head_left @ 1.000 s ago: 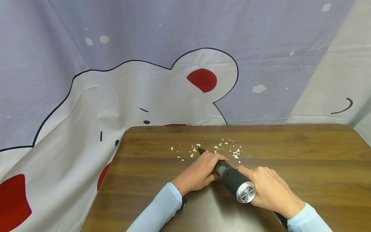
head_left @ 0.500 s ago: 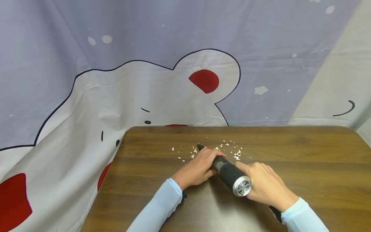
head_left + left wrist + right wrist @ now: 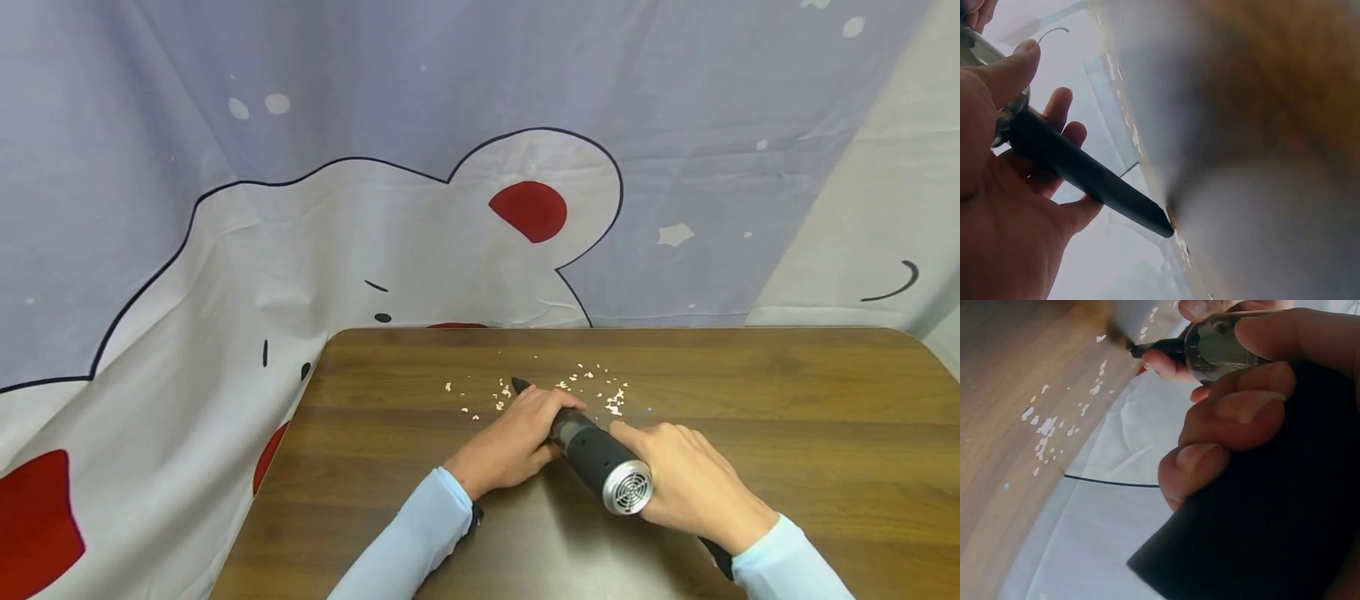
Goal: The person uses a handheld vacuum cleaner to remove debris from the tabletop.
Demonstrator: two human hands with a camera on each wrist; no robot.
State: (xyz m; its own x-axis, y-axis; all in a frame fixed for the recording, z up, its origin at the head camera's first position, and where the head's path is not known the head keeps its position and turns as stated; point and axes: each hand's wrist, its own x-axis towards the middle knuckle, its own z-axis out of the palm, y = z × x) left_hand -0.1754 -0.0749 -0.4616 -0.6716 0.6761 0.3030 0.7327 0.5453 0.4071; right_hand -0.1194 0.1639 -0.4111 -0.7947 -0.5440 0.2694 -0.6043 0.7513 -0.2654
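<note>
A black handheld vacuum cleaner [image 3: 600, 457] with a clear dust cup and a silver vented end slants over the table, held in both hands. My left hand [image 3: 513, 437] grips its front part, where the cup meets the long black nozzle [image 3: 1097, 178]. In the left wrist view the thumb lies on the cup and the other fingers reach around the nozzle. My right hand [image 3: 693, 475] wraps around the dark body [image 3: 1285, 494], fingers curled over it. The nozzle tip is right at the tabletop, among small white scraps [image 3: 615, 404] scattered to both sides of it.
A brown wood-grain table [image 3: 787, 475] spreads beneath, its far edge against a hanging printed curtain [image 3: 360, 242]. A tiny blue speck [image 3: 649, 409] lies right of the scraps.
The vacuum's rear end and my right hand have shifted slightly left and away from me. The nozzle tip first slid a little forward, then slightly back. Both hands keep their hold.
</note>
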